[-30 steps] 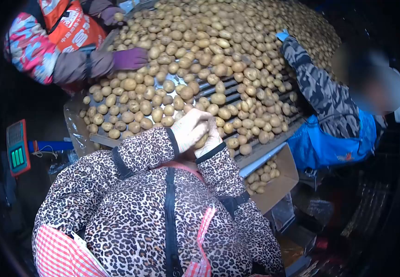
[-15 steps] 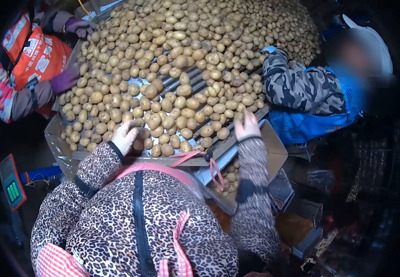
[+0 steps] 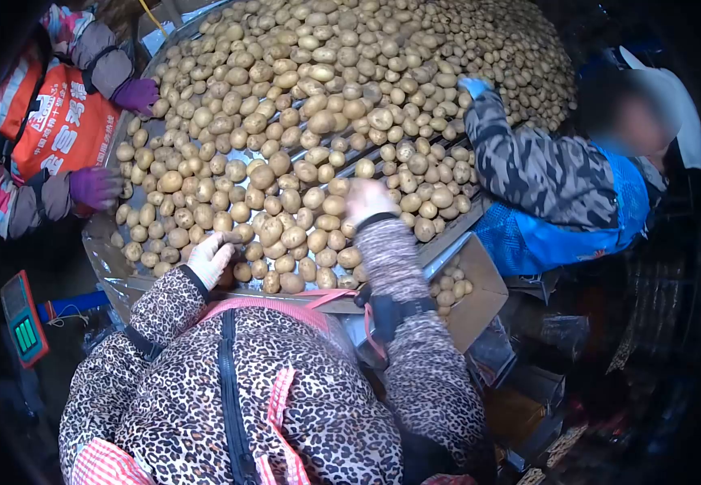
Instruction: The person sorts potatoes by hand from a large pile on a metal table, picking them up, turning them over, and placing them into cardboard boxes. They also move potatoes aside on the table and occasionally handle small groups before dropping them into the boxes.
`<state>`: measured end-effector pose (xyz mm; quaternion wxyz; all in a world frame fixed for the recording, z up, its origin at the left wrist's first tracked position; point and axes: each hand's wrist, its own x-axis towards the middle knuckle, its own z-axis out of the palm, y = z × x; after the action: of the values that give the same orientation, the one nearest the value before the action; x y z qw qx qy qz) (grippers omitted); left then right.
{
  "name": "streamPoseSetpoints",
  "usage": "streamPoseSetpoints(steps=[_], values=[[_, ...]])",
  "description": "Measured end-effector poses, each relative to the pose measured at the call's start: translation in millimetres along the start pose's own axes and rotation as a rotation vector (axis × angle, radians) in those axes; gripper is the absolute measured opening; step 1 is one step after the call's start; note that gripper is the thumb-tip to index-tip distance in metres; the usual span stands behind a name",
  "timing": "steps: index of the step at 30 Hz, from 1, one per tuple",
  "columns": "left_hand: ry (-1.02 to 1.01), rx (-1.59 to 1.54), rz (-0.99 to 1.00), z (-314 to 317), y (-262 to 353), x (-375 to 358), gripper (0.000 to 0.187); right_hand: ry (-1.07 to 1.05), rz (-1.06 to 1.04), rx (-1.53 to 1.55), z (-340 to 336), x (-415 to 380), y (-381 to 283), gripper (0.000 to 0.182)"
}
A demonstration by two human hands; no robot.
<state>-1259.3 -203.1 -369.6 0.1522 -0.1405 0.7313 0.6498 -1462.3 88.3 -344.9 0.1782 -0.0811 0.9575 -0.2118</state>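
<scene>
Many potatoes (image 3: 270, 230) cover a slatted metal sorting table (image 3: 371, 167) in front of me. My left hand (image 3: 211, 259), in a pale glove with darkened fingertips, rests at the near edge of the pile. Its fingers are apart and slightly bent beside the potatoes, and I see nothing held. My right hand (image 3: 369, 200) is over the potatoes at the middle of the table, above the slats. Motion smears its fingers, so whether it grips a potato cannot be made out.
A cardboard box (image 3: 480, 279) holding potatoes stands below the table's right edge. At the left is a scale display (image 3: 23, 319). One co-worker's purple-gloved hand (image 3: 96, 188) is at the left edge; another co-worker's blue-gloved hand (image 3: 476, 86) reaches in from the right. A pink strap (image 3: 326, 297) lies along the near rim.
My right hand has moved left from the table's right edge to over the middle of the pile. My left hand has shifted slightly left and nearer. The left co-worker's hands have shifted.
</scene>
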Motion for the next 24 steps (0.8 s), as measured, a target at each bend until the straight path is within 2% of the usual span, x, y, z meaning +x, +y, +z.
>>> streamPoseSetpoints(steps=[1,2,3,4,6,8,9,10,12,14,15,16,17,19,22,23,24], values=[[0.004,0.077,0.031,2.3,-2.3,2.0,0.026,0.087,0.066,-0.008,-22.5,10.7,30.4,0.023],[0.006,0.154,0.066,5.1,-5.8,5.4,0.026,0.073,0.125,-0.203,-40.7,23.7,58.1,0.031],[0.007,0.233,0.103,8.0,-6.5,9.2,0.026,0.15,0.128,-0.265,-36.2,36.3,93.6,0.043],[0.021,0.326,0.181,14.8,4.7,13.6,0.025,-0.075,0.216,-0.39,-49.1,52.3,86.9,0.055],[-0.023,0.433,0.267,26.9,27.5,32.3,0.026,-0.156,0.218,-0.388,-55.7,61.4,74.9,0.059],[-0.046,0.467,0.328,43.9,49.3,57.3,0.026,-0.187,0.115,-0.437,-40.2,95.1,86.7,0.057],[-0.064,0.457,0.371,53.1,63.8,68.5,0.026,-0.229,0.168,-0.571,-43.0,104.4,69.4,0.052],[-0.075,0.456,0.467,60.7,79.5,77.7,0.025,-0.258,0.119,-0.682,-42.2,100.7,58.5,0.048],[-0.123,0.471,0.504,72.8,92.0,98.7,0.025,-0.307,0.013,-0.901,-55.5,78.8,27.8,0.042],[-0.142,0.45,0.561,81.1,95.0,120.5,0.026,-0.18,0.145,-0.623,-33.5,96.6,61.4,0.041],[-0.14,0.497,0.541,83.4,95.9,131.0,0.025,-0.08,0.325,-0.39,-25.7,97.6,69.1,0.041],[-0.156,0.53,0.558,85.1,98.4,141.9,0.025,0.015,0.336,-0.266,-33.6,77.2,61.3,0.04],[-0.176,0.563,0.579,87.3,102.1,154.7,0.024,-0.112,0.452,-0.201,-44.6,67.2,48.4,0.042],[-0.165,0.657,0.652,98.4,104.5,184.2,0.025,-0.058,0.352,-0.252,-13.5,64.4,80.5,0.047],[-0.219,0.867,0.677,128.2,118.2,220.5,0.029,-0.26,0.187,-0.422,3.7,51.7,102.1,0.05],[-0.208,0.976,0.748,142.5,131.3,227.3,0.025,-0.228,0.317,-0.266,1.4,43.7,87.6,0.045],[-0.251,1.103,0.774,160.1,139.1,234.6,0.023,-0.257,0.369,-0.29,-6.2,36.3,69.8,0.042]])
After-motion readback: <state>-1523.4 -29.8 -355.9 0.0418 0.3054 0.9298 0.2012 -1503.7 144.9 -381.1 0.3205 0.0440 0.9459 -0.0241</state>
